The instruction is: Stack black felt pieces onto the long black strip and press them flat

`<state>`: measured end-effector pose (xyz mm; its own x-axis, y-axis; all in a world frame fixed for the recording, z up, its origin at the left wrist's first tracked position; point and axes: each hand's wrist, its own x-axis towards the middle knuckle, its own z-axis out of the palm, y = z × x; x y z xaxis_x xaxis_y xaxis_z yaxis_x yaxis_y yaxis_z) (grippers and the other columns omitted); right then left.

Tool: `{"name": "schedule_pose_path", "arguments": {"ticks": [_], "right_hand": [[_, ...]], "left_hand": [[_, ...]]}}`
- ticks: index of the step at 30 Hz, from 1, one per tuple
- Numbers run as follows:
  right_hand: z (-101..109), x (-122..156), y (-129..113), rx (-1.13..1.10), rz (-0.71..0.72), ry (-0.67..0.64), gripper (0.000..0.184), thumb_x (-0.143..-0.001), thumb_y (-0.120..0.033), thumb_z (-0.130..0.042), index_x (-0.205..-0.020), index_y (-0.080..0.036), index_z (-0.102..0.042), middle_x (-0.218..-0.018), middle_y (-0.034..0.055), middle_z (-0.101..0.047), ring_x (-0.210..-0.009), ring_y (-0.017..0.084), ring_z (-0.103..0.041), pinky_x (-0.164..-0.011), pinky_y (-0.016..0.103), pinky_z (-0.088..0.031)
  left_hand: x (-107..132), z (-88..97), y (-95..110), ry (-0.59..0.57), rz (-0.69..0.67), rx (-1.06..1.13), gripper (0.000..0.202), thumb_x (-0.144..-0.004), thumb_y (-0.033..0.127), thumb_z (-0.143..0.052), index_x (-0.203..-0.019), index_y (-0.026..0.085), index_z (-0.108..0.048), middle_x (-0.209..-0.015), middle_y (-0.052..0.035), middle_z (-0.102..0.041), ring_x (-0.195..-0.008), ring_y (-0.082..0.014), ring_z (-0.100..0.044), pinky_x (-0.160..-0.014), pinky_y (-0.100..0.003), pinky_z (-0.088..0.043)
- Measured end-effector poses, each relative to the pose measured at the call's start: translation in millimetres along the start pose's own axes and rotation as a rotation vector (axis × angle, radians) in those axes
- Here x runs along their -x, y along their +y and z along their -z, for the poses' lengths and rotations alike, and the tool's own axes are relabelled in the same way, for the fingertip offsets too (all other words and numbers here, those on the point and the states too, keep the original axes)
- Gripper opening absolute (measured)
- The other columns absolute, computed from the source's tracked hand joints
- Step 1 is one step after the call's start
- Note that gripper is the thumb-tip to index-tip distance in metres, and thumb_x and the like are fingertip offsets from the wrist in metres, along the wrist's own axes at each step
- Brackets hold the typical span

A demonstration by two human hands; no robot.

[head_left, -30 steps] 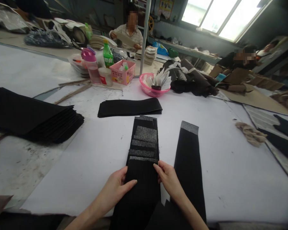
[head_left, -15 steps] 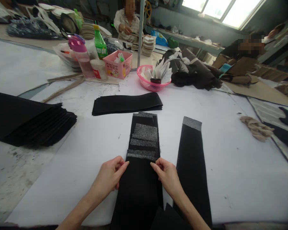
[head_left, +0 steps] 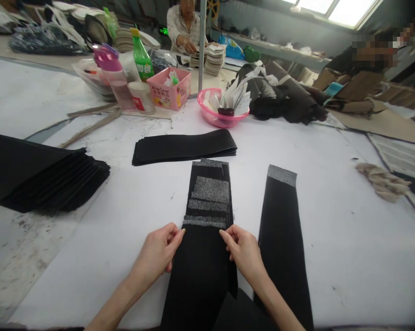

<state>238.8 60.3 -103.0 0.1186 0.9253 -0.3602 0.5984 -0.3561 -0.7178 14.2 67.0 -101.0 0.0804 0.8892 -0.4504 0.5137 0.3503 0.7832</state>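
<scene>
My left hand pinches the left edge of a long black strip of sheet material, near its far end. Opposite it, my right hand grips the right edge between thumb and fingers. Under and beyond that strip lie more black strips with speckled grey end bands, staggered one behind another. To the right rests a neat stack of black strips with a grey band at its far end. Another black strip stack lies crosswise ahead of my hands.
A thick pile of black sheets is at the left. Behind stand a pink basket, a pink box, a green bottle and a purple-lidded jug. A crumpled cloth lies right. A person works across the table.
Both hands keep their pinch on the strip, almost still. The view has shifted slightly, so things at the right appear farther right.
</scene>
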Motion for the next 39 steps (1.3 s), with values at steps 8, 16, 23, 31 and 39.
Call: {"name": "schedule_pose_path", "arguments": {"ticks": [8,16,23,31,39], "right_hand": [[-0.9,-2.8,1.5,0.017,-0.040,0.015,0.031,-0.087,-0.045,-0.054,-0.067,-0.022,-0.056,-0.051,-0.0053,-0.062,-0.037,0.010,-0.056,-0.044,0.020,-0.035],[-1.1,-3.6,0.5,0.004,-0.079,0.009,0.029,-0.087,-0.043,-0.056,-0.068,-0.021,-0.056,-0.052,-0.0059,-0.063,-0.036,0.009,-0.056,-0.041,0.017,-0.037],[0.0,-4.5,0.2,0.004,-0.079,-0.012,0.029,-0.088,-0.040,-0.055,-0.068,-0.020,-0.056,-0.050,-0.0064,-0.061,-0.035,0.007,-0.056,-0.040,0.015,-0.037],[-1.6,-7.6,1.5,-0.002,-0.083,-0.019,0.031,-0.090,-0.042,-0.053,-0.068,-0.020,-0.055,-0.051,-0.0060,-0.062,-0.034,0.007,-0.055,-0.038,0.014,-0.035],[-3.2,-6.4,1.1,0.015,-0.101,-0.015,0.032,-0.089,-0.044,-0.052,-0.067,-0.020,-0.053,-0.049,-0.0060,-0.060,-0.034,0.008,-0.055,-0.037,0.015,-0.033]], "left_hand": [[-0.3,-0.4,-1.3,-0.007,-0.015,-0.065,0.039,-0.088,0.054,-0.042,-0.066,0.022,-0.044,-0.037,0.0085,-0.046,-0.029,-0.0108,-0.046,-0.038,-0.018,-0.031],[-1.1,0.0,-1.1,-0.032,-0.003,-0.082,0.039,-0.087,0.055,-0.043,-0.066,0.022,-0.044,-0.035,0.0095,-0.044,-0.030,-0.0115,-0.047,-0.041,-0.018,-0.034],[-6.4,-2.0,-9.9,-0.037,-0.005,-0.123,0.041,-0.088,0.057,-0.041,-0.067,0.022,-0.045,-0.037,0.0096,-0.045,-0.030,-0.0117,-0.049,-0.040,-0.019,-0.035],[-7.3,-2.3,-9.2,-0.033,-0.003,-0.117,0.038,-0.088,0.054,-0.040,-0.067,0.022,-0.044,-0.038,0.0098,-0.046,-0.029,-0.0112,-0.049,-0.039,-0.019,-0.034],[-6.7,-2.9,-6.4,-0.018,-0.008,-0.104,0.040,-0.089,0.053,-0.039,-0.065,0.021,-0.041,-0.037,0.0098,-0.044,-0.028,-0.0109,-0.049,-0.037,-0.018,-0.032]]}}
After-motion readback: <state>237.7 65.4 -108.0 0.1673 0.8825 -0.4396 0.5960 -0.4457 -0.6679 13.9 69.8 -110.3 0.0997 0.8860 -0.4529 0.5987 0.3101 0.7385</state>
